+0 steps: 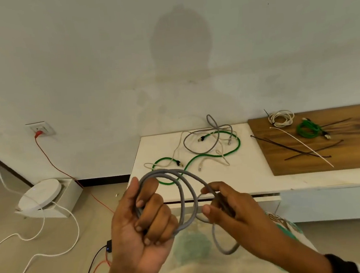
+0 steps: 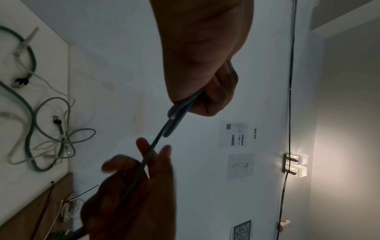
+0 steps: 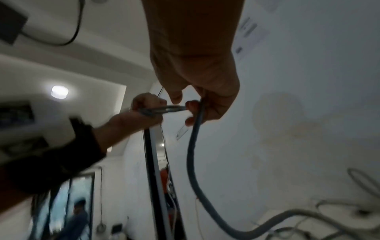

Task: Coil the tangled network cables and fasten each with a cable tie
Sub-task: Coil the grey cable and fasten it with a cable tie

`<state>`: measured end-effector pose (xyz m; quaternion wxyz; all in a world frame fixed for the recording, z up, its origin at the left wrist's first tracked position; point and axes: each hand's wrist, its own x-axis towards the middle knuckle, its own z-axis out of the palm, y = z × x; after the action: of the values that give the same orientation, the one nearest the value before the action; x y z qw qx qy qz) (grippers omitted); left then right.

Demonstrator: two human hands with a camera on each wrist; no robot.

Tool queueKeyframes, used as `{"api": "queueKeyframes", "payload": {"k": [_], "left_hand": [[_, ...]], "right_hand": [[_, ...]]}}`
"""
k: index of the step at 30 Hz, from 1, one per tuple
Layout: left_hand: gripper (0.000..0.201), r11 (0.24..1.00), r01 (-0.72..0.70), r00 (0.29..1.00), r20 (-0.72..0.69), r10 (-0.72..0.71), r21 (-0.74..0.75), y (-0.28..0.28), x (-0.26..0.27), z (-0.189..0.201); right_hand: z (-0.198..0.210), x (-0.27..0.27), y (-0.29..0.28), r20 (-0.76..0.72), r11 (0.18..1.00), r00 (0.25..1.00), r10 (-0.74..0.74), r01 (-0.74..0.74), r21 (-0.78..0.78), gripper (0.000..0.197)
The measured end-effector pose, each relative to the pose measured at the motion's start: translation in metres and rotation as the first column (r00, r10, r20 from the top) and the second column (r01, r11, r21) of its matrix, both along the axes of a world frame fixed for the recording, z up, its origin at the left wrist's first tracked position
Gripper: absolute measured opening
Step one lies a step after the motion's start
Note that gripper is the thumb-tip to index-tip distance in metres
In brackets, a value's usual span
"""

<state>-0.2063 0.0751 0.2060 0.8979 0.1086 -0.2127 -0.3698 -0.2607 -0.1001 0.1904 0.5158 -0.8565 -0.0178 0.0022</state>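
In the head view I hold a grey network cable (image 1: 181,193) wound into several loops in front of the table. My left hand (image 1: 143,223) grips one side of the coil with curled fingers. My right hand (image 1: 223,204) pinches the opposite side, and a loose tail hangs below it. In the left wrist view the grey cable (image 2: 174,113) runs from my left hand down to my right hand (image 2: 144,162). The right wrist view shows the grey cable (image 3: 193,146) dropping from my right hand. Tangled green, grey and white cables (image 1: 208,146) lie on the white table (image 1: 153,147).
On a wooden board (image 1: 330,155) at the right lie a tied white coil (image 1: 281,118), a tied green coil (image 1: 308,129) and loose black and white cable ties (image 1: 303,146). A white round device (image 1: 41,193) with cords sits on the floor at left.
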Motion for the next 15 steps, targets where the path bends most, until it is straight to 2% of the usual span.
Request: {"api": "queueKeyframes", "payload": {"k": [2, 4, 9, 15], "left_hand": [[0.037, 1.0, -0.023, 1.0, 0.003, 0.023, -0.016, -0.004, -0.001, -0.003], [0.032, 0.998, -0.053, 0.999, 0.009, 0.053, -0.016, -0.007, -0.003, -0.007], [0.03, 0.994, -0.111, 0.994, 0.006, 0.111, -0.006, -0.009, -0.006, -0.012], [0.026, 0.993, -0.119, 0.993, 0.024, 0.119, -0.018, -0.011, -0.008, -0.009]], "right_hand": [[0.009, 0.002, 0.008, -0.082, 0.947, 0.997, 0.016, 0.011, 0.322, 0.038], [0.013, 0.006, 0.016, -0.104, 0.877, 0.994, 0.044, 0.011, 0.481, 0.038], [0.009, 0.011, 0.03, -0.063, 0.894, 0.998, -0.026, 0.052, 0.445, 0.021], [-0.001, 0.005, 0.04, 0.126, 0.951, 0.99, -0.066, 0.023, 0.31, 0.018]]}}
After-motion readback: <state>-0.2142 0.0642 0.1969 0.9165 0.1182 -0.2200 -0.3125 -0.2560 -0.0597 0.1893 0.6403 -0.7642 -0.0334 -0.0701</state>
